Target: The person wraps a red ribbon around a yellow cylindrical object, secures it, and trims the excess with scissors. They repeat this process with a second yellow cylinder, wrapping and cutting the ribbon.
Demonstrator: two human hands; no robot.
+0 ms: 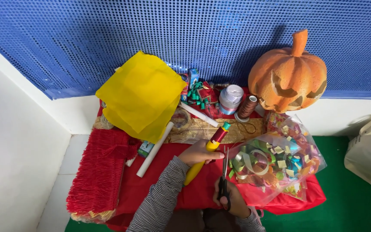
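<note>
Over the red cloth (pixel 159 180), the left hand (pixel 198 152) has its fingers closed round a yellow stick (pixel 202 158) while the right hand (pixel 230 199) grips nearly closed scissors (pixel 225 172), blades pointing up just beside the left fingers, which could be nicked.

Grey-and-white striped long sleeves (pixel 159 195)
</note>
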